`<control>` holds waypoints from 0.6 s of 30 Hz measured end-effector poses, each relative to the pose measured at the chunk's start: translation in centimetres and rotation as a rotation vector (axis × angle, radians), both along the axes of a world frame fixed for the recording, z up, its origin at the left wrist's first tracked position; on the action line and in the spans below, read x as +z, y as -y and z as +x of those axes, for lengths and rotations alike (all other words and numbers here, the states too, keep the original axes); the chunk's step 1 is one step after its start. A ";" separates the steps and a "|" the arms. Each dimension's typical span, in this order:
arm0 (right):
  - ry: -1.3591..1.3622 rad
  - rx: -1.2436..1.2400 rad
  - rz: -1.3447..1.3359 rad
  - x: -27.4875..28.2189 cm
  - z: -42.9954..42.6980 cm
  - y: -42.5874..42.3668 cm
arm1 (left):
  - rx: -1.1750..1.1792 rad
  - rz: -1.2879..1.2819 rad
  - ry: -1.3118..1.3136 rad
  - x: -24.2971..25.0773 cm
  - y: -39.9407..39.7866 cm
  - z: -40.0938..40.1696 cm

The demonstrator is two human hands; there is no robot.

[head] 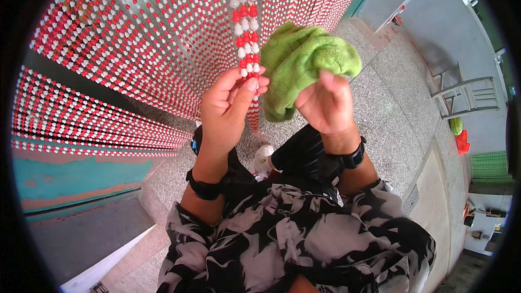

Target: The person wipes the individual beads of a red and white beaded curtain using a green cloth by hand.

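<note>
My left hand [230,103] pinches a few strands of a red and white bead curtain [246,36] between thumb and fingers. To the right of it my right hand [327,103] has a fuzzy green cloth [303,57] draped over its fingers, the palm partly facing me and the thumb raised. The cloth lies beside the held strands; some of my right fingers are hidden behind it. More strands of the curtain hang beyond both hands and to the left, while the held ones run down towards the floor.
Speckled floor [386,106] spreads beneath me. A grey step [89,236] adjoins a teal and pink painted surface [77,175] at the lower left. Along the right stand a metal-framed chair [468,93], a green striped melon [456,126] and a red bag [462,142].
</note>
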State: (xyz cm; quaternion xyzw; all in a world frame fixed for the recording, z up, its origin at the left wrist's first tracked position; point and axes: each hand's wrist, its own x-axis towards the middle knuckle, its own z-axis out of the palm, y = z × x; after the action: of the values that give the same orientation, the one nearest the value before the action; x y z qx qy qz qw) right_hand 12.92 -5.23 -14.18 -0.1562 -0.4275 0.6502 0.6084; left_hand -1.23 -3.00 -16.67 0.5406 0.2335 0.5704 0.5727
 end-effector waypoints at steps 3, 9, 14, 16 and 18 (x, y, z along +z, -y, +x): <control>0.763 -0.214 0.255 1.1 -0.5 -0.1 | 0.063 0.071 -0.065 0.0 -0.2 -0.1; 0.560 -0.044 -0.082 3.5 -1.0 -1.6 | 0.272 0.464 -0.526 1.3 0.0 -0.2; 0.506 -0.066 0.233 0.8 0.0 -3.0 | 0.207 0.377 -0.576 1.5 0.3 -0.8; 0.352 0.197 0.154 0.5 0.8 -3.5 | 0.059 0.125 -0.410 2.1 0.8 -0.9; 0.271 0.271 0.125 0.4 0.9 -3.8 | 0.037 0.113 -0.405 1.9 0.8 -1.2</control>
State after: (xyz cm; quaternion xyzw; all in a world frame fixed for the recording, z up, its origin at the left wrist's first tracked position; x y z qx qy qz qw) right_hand 13.85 -1.47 -13.83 -0.1453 -0.5623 0.6711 0.4608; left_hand -2.40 -3.81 -14.73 0.6710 0.3215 0.4725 0.4724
